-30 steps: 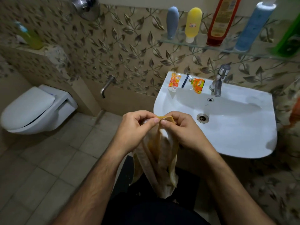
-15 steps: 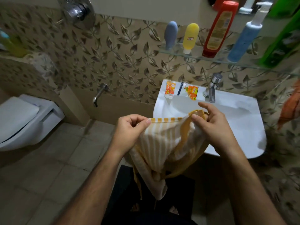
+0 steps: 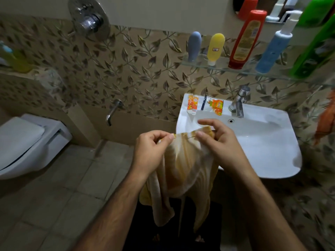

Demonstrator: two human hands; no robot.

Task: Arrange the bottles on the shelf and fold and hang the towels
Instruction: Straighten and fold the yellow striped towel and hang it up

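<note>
A yellow and white striped towel [image 3: 183, 167] hangs in front of me, bunched and drooping toward the floor. My left hand [image 3: 151, 151] pinches its top edge on the left. My right hand [image 3: 215, 142] grips the same edge on the right, beside the sink. On the glass shelf [image 3: 224, 67] above the sink stand a grey-blue bottle [image 3: 194, 46], a yellow bottle [image 3: 215, 48], a red bottle [image 3: 245, 39], a blue pump bottle [image 3: 273, 49] and a green bottle [image 3: 314, 42]. An orange towel [image 3: 325, 120] hangs at the right edge.
The white sink [image 3: 268, 147] with its tap [image 3: 239, 102] holds small orange packets [image 3: 216, 106] and tubes [image 3: 192, 105] on its back rim. A white toilet [image 3: 27, 142] stands at left. A wall spout [image 3: 113, 111], shower valve [image 3: 88, 20] and a yellow-green bottle [image 3: 20, 60] on the ledge.
My hands spread the towel's top edge apart, then drew closer again, and the towel now hangs bunched. The view has shifted up and left slightly.
</note>
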